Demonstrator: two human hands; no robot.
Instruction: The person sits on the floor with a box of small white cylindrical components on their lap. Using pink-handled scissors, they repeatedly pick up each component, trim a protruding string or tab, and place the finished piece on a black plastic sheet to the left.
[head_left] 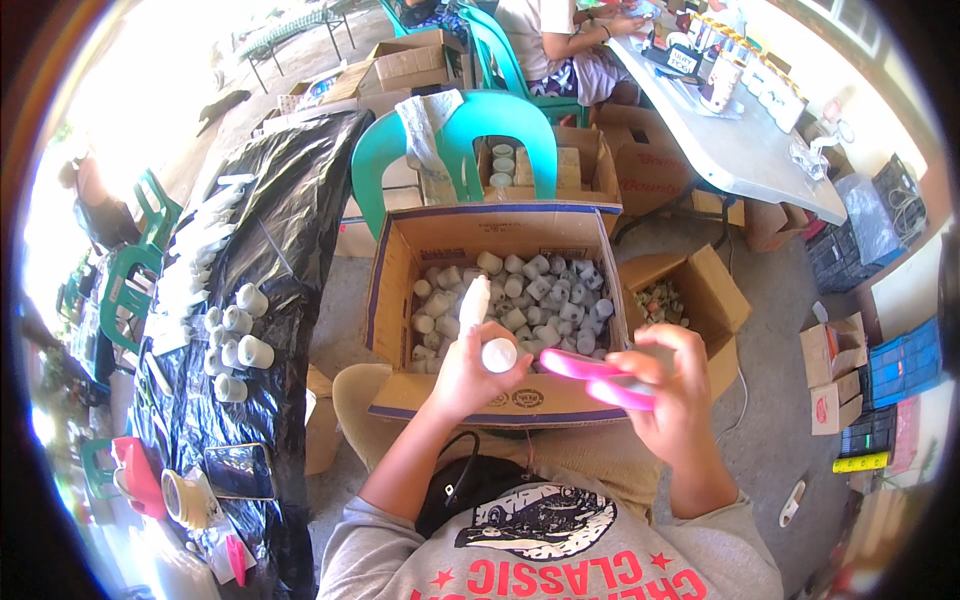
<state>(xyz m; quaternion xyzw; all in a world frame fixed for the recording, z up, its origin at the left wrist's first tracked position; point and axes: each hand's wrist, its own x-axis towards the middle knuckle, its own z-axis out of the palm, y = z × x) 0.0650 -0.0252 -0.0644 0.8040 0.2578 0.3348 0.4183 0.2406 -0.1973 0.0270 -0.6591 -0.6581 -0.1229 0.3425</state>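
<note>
My left hand (466,374) is closed round a white item whose tapered, wrapped-looking upper part (475,303) sticks up above the fingers. A round white end (499,355) shows beside the thumb; I cannot tell whether it belongs to the same piece. Between the bent fingers of my right hand (672,392) is a bright pink tool with two long flat arms (578,365), pointing toward my left hand; its exact kind is unclear. Both hands are above the near edge of a large open cardboard box (500,228). Many small whitish-grey cylindrical pieces (540,292) lie inside.
At left, a table under black plastic (285,240) carries more whitish cylinders (237,322), a phone (239,470) and tape rolls (186,499). A green chair (535,130) stands behind the box. A smaller open carton (715,285) is at right. A person (560,50) sits at the white table (735,165).
</note>
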